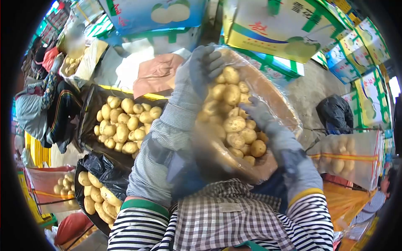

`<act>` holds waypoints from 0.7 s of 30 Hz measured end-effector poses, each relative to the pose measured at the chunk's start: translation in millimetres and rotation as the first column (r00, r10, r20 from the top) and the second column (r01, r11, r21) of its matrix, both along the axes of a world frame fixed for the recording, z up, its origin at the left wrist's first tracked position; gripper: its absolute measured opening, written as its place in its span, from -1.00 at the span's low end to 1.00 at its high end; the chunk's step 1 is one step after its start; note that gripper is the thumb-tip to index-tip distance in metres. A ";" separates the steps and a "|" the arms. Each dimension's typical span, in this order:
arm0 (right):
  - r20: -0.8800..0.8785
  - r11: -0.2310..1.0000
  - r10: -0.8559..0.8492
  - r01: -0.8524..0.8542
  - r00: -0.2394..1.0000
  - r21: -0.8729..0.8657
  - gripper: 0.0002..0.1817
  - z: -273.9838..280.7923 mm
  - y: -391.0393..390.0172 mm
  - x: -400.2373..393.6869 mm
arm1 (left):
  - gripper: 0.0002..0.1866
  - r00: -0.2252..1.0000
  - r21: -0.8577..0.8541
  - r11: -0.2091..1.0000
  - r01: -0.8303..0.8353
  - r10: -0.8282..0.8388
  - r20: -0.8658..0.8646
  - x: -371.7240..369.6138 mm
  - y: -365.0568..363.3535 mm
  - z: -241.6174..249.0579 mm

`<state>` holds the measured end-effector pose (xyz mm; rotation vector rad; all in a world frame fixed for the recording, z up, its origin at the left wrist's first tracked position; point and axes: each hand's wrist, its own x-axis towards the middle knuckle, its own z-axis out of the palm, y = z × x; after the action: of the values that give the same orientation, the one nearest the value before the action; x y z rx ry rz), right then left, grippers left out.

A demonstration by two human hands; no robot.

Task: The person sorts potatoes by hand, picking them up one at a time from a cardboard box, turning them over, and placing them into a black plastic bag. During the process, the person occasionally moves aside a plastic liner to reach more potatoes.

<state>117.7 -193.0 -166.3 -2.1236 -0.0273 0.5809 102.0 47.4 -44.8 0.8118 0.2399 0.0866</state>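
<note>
In front of my body stands a cardboard box (272,81) lined with clear plastic, with many yellow potatoes (231,94) inside. My left hand (205,62), in a grey glove, is over the box's far left corner beside the plastic, its fingers stretched out and holding nothing visible. At the right side of the heap is my right hand (256,112), also grey-gloved, its fingers apart and touching or just above the potatoes. A blurred smear in the view partly hides the near left of the box.
To the left, a black-lined crate (90,115) holds potatoes; nearer is a black bag (98,165) with longer potatoes. Printed cartons (284,27) are stacked at the far side. A person (52,100) sits at the left. A mesh bag (347,157) of potatoes stands at the right.
</note>
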 end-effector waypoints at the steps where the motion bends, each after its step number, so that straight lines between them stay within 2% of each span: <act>1: 0.140 0.973 0.086 -0.053 0.986 -0.226 -0.25 -33.8 18.8 12.0 | -0.53 1.000 -0.007 1.000 -0.002 0.002 -0.023 0.0 4.3 0.8; 2: 0.206 0.920 0.134 -0.044 0.969 -0.389 -0.16 -62.0 30.4 23.9 | -0.53 0.999 -0.011 1.000 -0.004 0.004 -0.046 0.2 7.7 2.9; 3: 0.187 0.861 0.167 -0.051 0.968 -0.506 -0.17 -80.3 43.0 32.2 | -0.79 0.999 -0.147 0.989 -0.012 0.007 -0.032 1.5 9.2 5.5; 5: 0.080 0.820 0.179 -0.104 0.981 -0.563 -0.18 -103.0 48.8 40.6 | -0.81 1.000 -0.187 0.982 0.021 -0.024 -0.012 9.1 11.3 -9.5; 7: 0.015 0.844 0.181 -0.147 0.983 -0.516 -0.19 -111.5 44.1 44.1 | -0.82 0.997 -0.180 0.981 0.072 -0.069 0.025 15.5 19.0 -21.7; 8: -0.022 0.885 0.159 -0.153 0.987 -0.441 -0.19 -110.2 41.8 47.8 | -0.81 0.993 -0.147 0.983 0.114 -0.108 0.044 14.2 22.8 -25.1; 9: -0.083 0.938 0.115 -0.136 0.990 -0.320 -0.20 -102.4 41.2 50.5 | -0.79 0.997 -0.132 0.988 0.079 -0.074 0.039 12.2 20.9 -25.2; 10: -0.181 0.984 0.040 -0.070 0.983 -0.161 -0.20 -95.4 37.1 54.1 | -0.76 0.998 -0.126 0.991 0.051 -0.047 0.037 10.2 17.0 -26.6; 11: -0.320 0.998 -0.053 0.065 0.946 0.027 -0.21 -79.4 36.4 52.0 | -0.74 0.999 -0.125 0.991 0.054 -0.054 0.004 4.3 14.7 -16.0; 13: -0.493 0.898 -0.159 0.333 0.855 0.288 -0.22 -48.7 23.9 38.1 | -0.71 0.993 -0.088 0.991 0.099 -0.103 -0.049 -3.4 8.9 -0.8; 14: -0.508 0.804 -0.210 0.444 0.835 0.396 -0.32 -36.4 17.0 27.7 | -0.69 0.988 -0.047 0.990 0.134 -0.137 -0.072 -5.5 5.0 0.8; 15: -0.525 0.709 -0.018 0.382 0.851 0.593 -0.33 0.7 14.9 14.3 | -0.71 0.991 -0.068 0.990 0.128 -0.125 0.042 -11.0 -2.6 -2.1; 16: -0.495 0.567 0.177 0.323 0.850 0.758 -0.33 42.7 9.4 -2.8 | -0.68 0.981 0.084 0.978 0.192 -0.190 -0.033 -7.1 -5.5 -8.7; 17: -0.439 0.561 0.163 0.283 0.883 0.778 -0.32 73.8 -0.5 -15.8 | -0.61 0.969 0.081 0.971 0.225 -0.231 0.082 -2.8 -11.6 -26.9; 18: -0.382 0.554 0.158 0.238 0.911 0.798 -0.32 98.9 -9.4 -30.0 | -0.55 0.946 0.195 0.947 0.256 -0.287 0.151 -7.6 -18.8 -32.8; 19: -0.139 0.633 0.111 0.038 0.984 0.773 -0.31 102.4 -16.0 -40.3 | -0.49 0.916 0.306 0.914 0.265 -0.338 0.217 -12.5 -26.0 -38.5; 20: 0.108 0.725 0.054 -0.113 0.993 0.679 -0.30 105.9 -22.5 -50.3 | -0.44 0.882 0.512 0.818 0.263 -0.419 0.217 -20.3 -34.4 -36.7; 21: 0.535 0.873 0.048 -0.295 0.844 0.387 -0.29 99.6 -34.8 -62.5 | -0.40 0.843 0.621 0.726 0.296 -0.504 0.188 -27.7 -43.8 -29.4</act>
<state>55.2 -227.8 -66.7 -1.7532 -0.6131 0.0723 74.3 3.6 -74.3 1.4223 -0.3321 -0.1270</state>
